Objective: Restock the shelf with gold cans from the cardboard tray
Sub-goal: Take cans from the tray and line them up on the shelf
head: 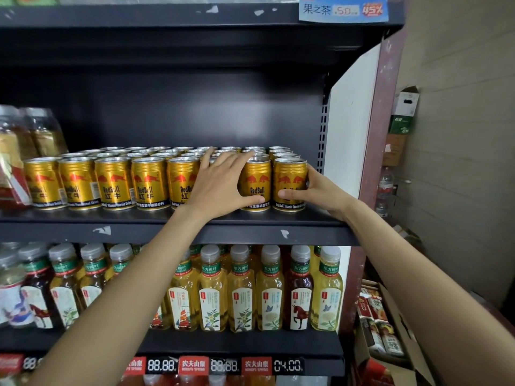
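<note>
Left hand (pixel 220 181) covers a front-row can (pixel 204 162) almost entirely. Right hand (pixel 312 190): fingers hidden behind end can (pixel 289 185). Bottles (pixel 11 154) far left of it are blurred and cut by the edge.

Rows of gold cans (pixel 114 182) with red bull logos stand upright on a dark shelf (pixel 145 232), several rows deep and packed side by side. The front row runs from the left toward the right end, labels facing out and silver tops up. The rightmost front can (pixel 289 185) stands just beside its neighbour (pixel 256 185), near the shelf's front edge.
</note>
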